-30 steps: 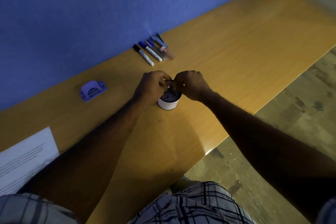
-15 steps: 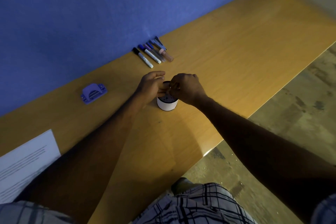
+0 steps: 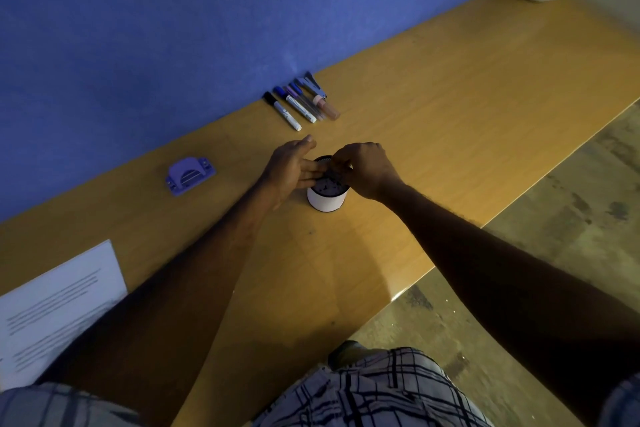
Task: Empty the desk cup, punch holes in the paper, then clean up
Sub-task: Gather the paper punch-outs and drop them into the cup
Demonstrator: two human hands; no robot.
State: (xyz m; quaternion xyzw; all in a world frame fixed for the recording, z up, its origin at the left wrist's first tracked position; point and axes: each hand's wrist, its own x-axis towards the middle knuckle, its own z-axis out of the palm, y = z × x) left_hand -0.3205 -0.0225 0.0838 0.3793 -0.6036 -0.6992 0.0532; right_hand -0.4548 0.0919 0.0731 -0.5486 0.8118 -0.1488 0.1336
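Cup (image 3: 325,199) one, punch (image 3: 189,176) one.

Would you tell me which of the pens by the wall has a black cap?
The marker at the row's left end, nearest the hole punch; the next pen has a blue cap.

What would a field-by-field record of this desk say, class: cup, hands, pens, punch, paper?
Desk cup: white, upright, small dark bits inside
Left hand: fingers straight, at the cup's rim
Right hand: fingers curled over the cup's mouth; grip unclear
Markers: lying in a row by the blue wall
Hole punch: purple, left of cup
Paper: printed sheet, near left
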